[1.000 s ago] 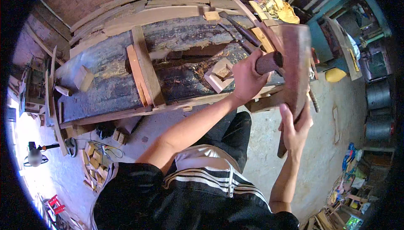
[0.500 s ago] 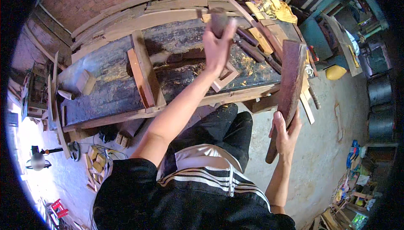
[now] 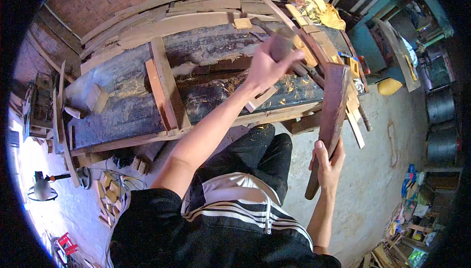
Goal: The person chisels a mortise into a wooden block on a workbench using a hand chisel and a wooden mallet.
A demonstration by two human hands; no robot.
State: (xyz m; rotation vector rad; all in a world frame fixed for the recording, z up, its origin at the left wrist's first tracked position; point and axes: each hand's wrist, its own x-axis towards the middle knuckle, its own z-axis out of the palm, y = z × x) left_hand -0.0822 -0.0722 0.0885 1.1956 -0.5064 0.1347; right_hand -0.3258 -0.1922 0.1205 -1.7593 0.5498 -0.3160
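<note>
My left hand [image 3: 265, 69] is over the right half of the workbench, its fingers wrapped round a dark, blunt-ended piece [image 3: 281, 47] that motion blurs. I cannot make out its full shape. Below that wrist lies a small pale wooden piece [image 3: 260, 100] at the bench's near edge, partly hidden by the forearm. To the right of the bench, my right hand [image 3: 328, 162] grips the narrow lower end of a long dark wooden club [image 3: 335, 101]. The club stands nearly upright, its thick end at the top. Dark-handled tools [image 3: 300, 69] lie beyond my left hand.
A wooden crosspiece [image 3: 167, 84] crosses the dark bench top [image 3: 122, 106]. At left sits a loose wood block [image 3: 97, 98]. Planks and a yellow bag [image 3: 321, 10] crowd the far right corner. Shavings [image 3: 292, 85] lie scattered. Wood offcuts [image 3: 110, 189] are heaped on the floor.
My left hand has moved right and slightly down with the dark piece in it. The club and my right hand have dropped a little.
</note>
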